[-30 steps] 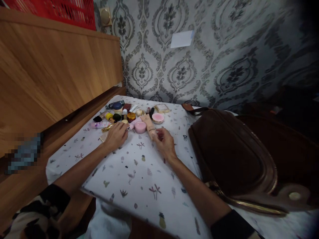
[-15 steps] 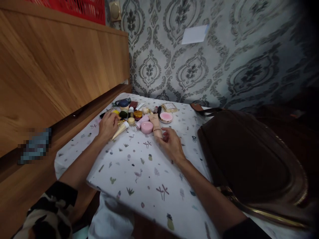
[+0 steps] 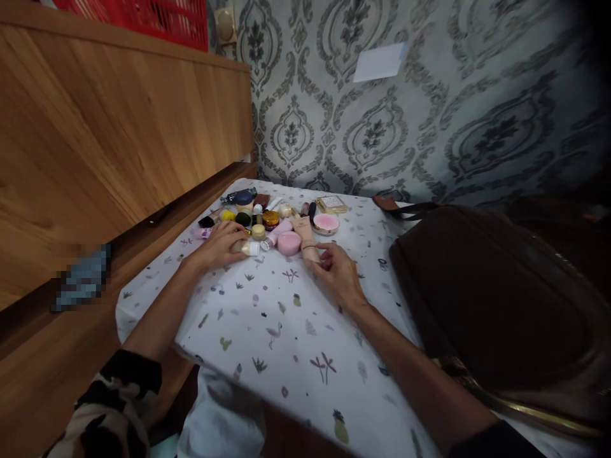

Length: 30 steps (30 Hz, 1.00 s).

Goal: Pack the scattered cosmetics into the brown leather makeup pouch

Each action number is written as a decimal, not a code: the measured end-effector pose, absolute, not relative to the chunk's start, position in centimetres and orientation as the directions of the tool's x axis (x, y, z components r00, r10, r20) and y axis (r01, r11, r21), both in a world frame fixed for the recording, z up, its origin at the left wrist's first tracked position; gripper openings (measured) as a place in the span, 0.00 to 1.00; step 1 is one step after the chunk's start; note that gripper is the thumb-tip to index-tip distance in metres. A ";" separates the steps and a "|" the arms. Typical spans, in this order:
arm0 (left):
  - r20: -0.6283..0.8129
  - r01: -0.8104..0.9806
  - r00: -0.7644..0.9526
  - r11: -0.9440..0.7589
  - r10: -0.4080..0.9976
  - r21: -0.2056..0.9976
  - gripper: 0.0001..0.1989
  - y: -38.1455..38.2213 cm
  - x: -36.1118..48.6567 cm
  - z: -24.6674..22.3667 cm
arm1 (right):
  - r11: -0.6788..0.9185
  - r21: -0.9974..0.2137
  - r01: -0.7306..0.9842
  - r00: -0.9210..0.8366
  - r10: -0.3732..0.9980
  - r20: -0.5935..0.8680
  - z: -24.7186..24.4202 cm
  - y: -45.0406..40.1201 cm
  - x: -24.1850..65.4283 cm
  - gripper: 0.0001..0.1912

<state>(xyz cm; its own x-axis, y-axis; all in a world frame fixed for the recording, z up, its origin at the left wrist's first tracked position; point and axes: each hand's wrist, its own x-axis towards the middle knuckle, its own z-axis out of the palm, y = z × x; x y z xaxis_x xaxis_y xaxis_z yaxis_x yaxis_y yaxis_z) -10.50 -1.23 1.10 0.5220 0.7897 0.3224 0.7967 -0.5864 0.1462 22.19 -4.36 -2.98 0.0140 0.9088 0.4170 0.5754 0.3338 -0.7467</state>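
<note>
Among a cluster of cosmetics on the white patterned cloth (image 3: 267,305), my left hand (image 3: 220,245) lies over a cream-coloured tube with a white cap (image 3: 251,248), its fingers closed on the tube's body. My right hand (image 3: 340,272) pinches the lower end of a beige cosmetic tube (image 3: 303,230) between thumb and fingers. A round pink jar (image 3: 289,243) sits between the hands, touching or close to a lilac tube (image 3: 277,233). Behind the right hand lies a round pink compact (image 3: 326,223). A small yellow-lidded jar (image 3: 258,231) and an amber jar (image 3: 270,220) stand near my left fingers.
A large brown bag (image 3: 487,292) takes up the right side. At the left stands a wooden cabinet (image 3: 124,121) with a red basket (image 3: 176,25) on top. A patterned wall (image 3: 372,133) closes off the back. A gold square case (image 3: 331,203) lies at the rear.
My left hand has moved onto the cream tube, which has swung so its cap points right. A lilac-pink item shows left of that hand. My right hand stays at the beige tube.
</note>
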 end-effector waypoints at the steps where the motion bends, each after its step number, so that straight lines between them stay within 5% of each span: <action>1: 0.319 0.786 0.538 -0.601 0.781 0.147 0.18 -1.3 -10.5 1.1 | 0.332 -0.747 0.576 0.020 0.908 0.419 -3.0 -4.3 22.2 0.21; 17: 0.320 0.792 0.532 -0.595 0.784 0.140 0.22 -1.8 -9.5 1.7 | 0.376 -0.786 0.490 0.097 0.873 0.478 -3.8 -3.9 22.2 0.12; 23: 0.200 0.830 0.477 -0.513 0.856 0.218 0.21 -2.3 -9.7 2.5 | 0.364 -0.758 0.541 0.113 0.862 0.495 -3.5 -4.0 22.3 0.13; 30: 0.086 0.861 0.482 -0.490 0.872 0.139 0.18 -2.9 -9.3 2.8 | 0.380 -0.742 0.552 0.115 0.847 0.519 -3.3 -4.1 22.2 0.13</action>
